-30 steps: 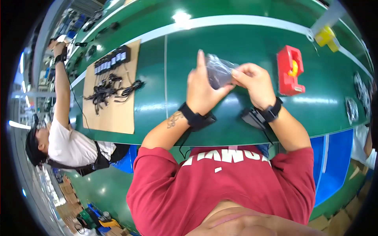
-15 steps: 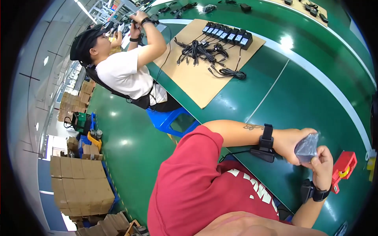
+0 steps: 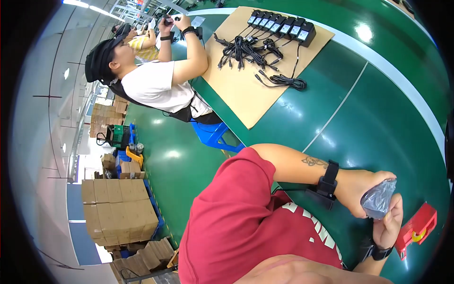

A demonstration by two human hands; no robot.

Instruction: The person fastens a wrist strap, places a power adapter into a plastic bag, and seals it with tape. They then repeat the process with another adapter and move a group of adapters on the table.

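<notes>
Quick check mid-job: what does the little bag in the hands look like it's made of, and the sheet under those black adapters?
The bag looks like thin clear plastic film: it is see-through, crinkled and glossy, with something dark inside. Both the left hand and right hand grip it. The sheet under the black adapters looks like matte brown cardboard, flat with cut edges, though plain fibreboard cannot be ruled out.
</notes>
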